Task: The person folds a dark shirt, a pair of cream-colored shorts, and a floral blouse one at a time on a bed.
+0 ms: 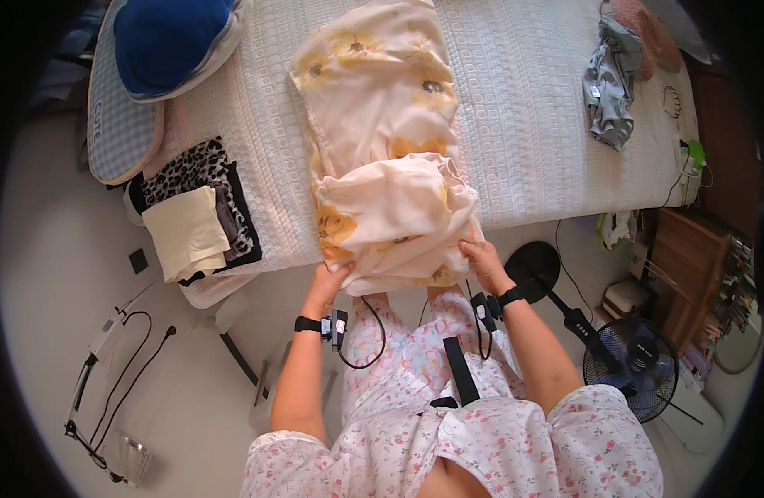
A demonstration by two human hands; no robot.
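A cream floral fabric piece [382, 124] with yellow flowers lies lengthwise over the bed, its near part doubled back on itself in a loose, puffy fold. My left hand [333, 281] grips the lower left corner at the bed's edge, thumb on top. With thumb and fingers, my right hand [479, 258] pinches the lower right edge. Between the two hands the near edge hangs slightly past the mattress. Whether the fabric is a garment or bedding, I cannot tell.
Folded clothes [186, 233] and a blue cap-like item [170, 43] lie at the bed's left. A grey satin garment [612, 87] lies at its far right. A black standing fan [631, 370] and a wooden cabinet [687, 267] stand on the right; a cabled lamp [133, 457] is at lower left.
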